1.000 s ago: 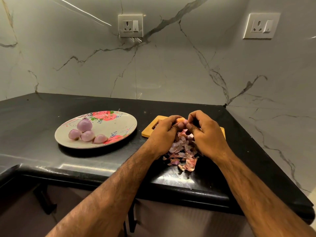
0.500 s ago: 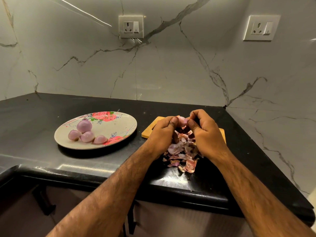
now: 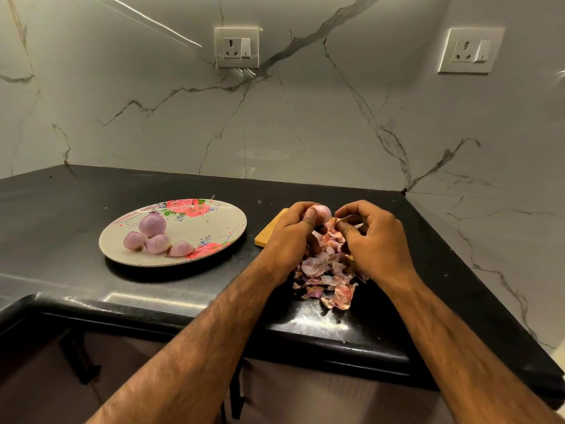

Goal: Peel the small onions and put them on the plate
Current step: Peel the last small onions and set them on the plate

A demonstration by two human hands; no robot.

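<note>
Small round pale-pink onion (image 3: 323, 212), held above papery skin heap (image 3: 327, 272), right of floral plate (image 3: 234, 222). Left hand (image 3: 290, 237) curled round it; right hand (image 3: 374, 240) pinched a skin strip (image 3: 348, 222). Judged light, firm, slippery; grip its middle.

Both arms are bare from the bottom edge of the frame up to the wrists. The left forearm (image 3: 195, 347), lower centre-left, and the right forearm (image 3: 464, 347), lower right, carry dark hair along their length. The left hand (image 3: 290, 237) and right hand (image 3: 376, 240) are bare too, with creased knuckles. A short, trimmed thumbnail (image 3: 311, 215) shows on the left.
</note>
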